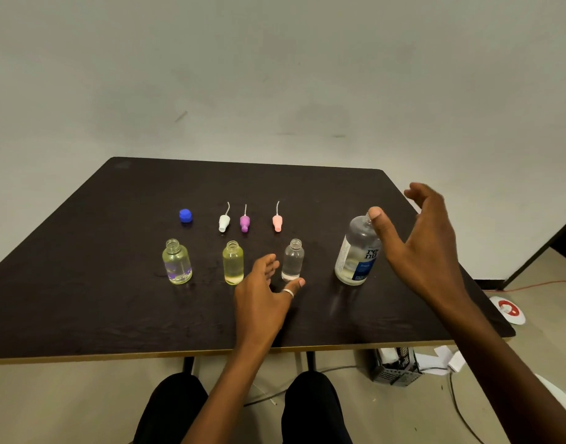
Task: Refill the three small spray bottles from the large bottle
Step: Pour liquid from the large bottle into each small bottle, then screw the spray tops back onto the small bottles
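On the desk (83,299), toward the near edge, three small spray bottles upright in a row, all with open necks. From the left: leftmost bottle (176,262) about half full of pale yellowish liquid; middle bottle (233,262) yellow almost to the shoulder; rightmost bottle (293,260) clear, level hard to read. Behind them, lying flat and apart from the bottles: white spray head (224,222), purple spray head (244,223), pink spray head (277,222), with the blue cap (185,215) further left. At the right end of the row, large bottle (357,251) upright, uncapped, seemingly low on liquid. Beside the rightmost bottle's base, left grip (265,296) relaxed and spread, holding nothing. Near the large bottle's neck, right grip (426,238) spread wide, not closed round it; touching or not, cannot tell. Judged from this: uncapping done, filling apparently done for at least two bottles. Left to do: perhaps the clear one, then all three heads and the blue cap back on.
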